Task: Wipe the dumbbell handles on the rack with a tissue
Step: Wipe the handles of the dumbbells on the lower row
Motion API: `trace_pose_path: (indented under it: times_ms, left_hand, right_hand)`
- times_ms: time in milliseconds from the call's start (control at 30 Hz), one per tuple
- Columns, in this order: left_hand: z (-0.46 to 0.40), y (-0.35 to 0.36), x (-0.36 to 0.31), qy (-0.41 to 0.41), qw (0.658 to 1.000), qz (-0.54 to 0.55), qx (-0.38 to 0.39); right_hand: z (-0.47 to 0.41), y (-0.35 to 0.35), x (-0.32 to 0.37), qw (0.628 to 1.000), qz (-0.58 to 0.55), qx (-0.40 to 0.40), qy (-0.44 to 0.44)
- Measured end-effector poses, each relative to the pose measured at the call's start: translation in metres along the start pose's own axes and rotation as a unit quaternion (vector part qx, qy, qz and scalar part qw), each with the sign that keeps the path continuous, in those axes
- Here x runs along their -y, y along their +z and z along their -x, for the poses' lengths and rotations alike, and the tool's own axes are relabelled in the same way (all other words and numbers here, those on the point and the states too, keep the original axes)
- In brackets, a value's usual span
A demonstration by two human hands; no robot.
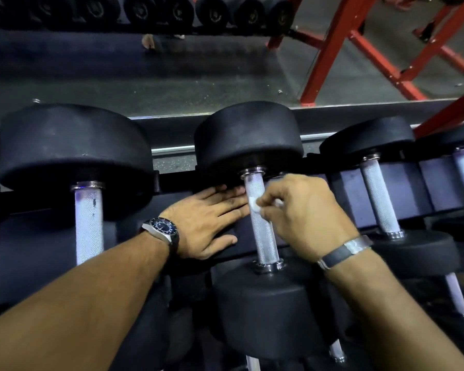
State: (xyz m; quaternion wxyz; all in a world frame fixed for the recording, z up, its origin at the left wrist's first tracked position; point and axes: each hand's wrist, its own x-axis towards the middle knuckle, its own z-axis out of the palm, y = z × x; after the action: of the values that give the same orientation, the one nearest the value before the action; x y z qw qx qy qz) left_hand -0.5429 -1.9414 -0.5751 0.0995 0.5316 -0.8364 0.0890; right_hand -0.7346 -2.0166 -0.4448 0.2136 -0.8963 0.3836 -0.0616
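White tissue [253, 206], wadded small, was pinched in the curled fingers of our right hand [306, 210] and pressed against the knurled steel handle [260, 218] of the middle dumbbell [248, 135] on the rack [397, 180]. Our left hand [206, 220] lay flat with fingers straight and together, its tips touching the handle's left side. We judged the wiping of this handle to be under way, with the wad on its far half. The next move called for drawing the tissue toward the near collar and around the bar. The left dumbbell handle [89, 223], which showed dark specks, and the right one [381, 196] stood nearby on the same rack.
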Motion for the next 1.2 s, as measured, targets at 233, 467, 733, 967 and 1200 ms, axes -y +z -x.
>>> trace_pose_path:
  times_ms: [233,467,733,967,1200]
  left_hand:
    - [0.000,0.001,0.001,0.001,1.000,0.008,-0.007]
    - [0.000,0.001,0.000,0.000,1.000,0.013,0.006]
    - [-0.001,-0.001,0.001,-0.006,0.999,0.010,0.031]
    - [0.000,0.001,0.000,-0.006,1.000,0.013,0.020]
    - [0.000,-0.002,-0.001,-0.010,1.000,0.011,0.019]
  right_hand:
    - [0.005,-0.004,0.004,0.999,0.008,0.025,0.040]
    - [0.009,-0.010,0.007,0.993,0.024,0.103,0.045]
    - [0.020,-0.007,-0.002,0.994,-0.023,0.087,0.067]
    - [-0.003,-0.009,-0.006,0.998,-0.035,-0.023,0.045]
    - [-0.020,0.002,0.010,0.998,0.040,-0.045,-0.007]
